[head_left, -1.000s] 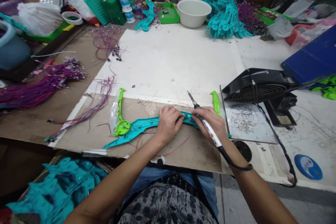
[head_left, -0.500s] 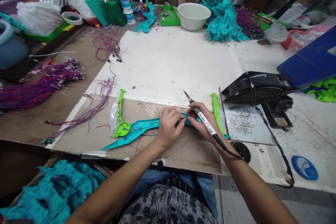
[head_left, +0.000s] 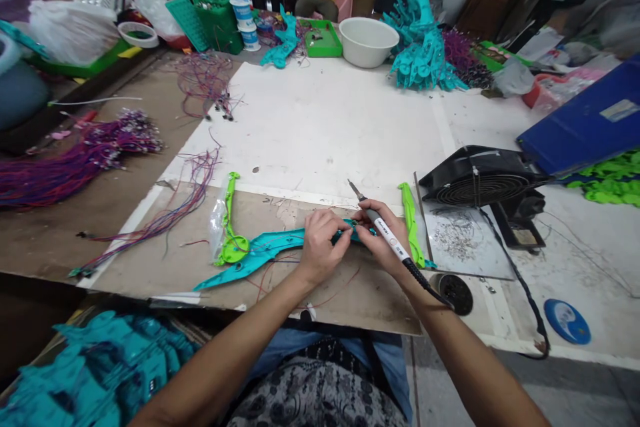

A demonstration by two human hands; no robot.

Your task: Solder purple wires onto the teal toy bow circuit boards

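At the teal strip, my left hand pinches (object indiscernible); the iron gripped in my right hand, if tilted, might scorch the sheet.

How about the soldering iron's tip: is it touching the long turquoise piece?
Apart. The head view shows the tip pointing away from the long turquoise piece, a clear gap between them.

The workpiece lies along the near side of the table, beneath the left hand and right hand; the soldering iron crosses the right hand; wires lie left, the fan right, beyond a tin; far off, a basin sits left of parts, apparently heaped
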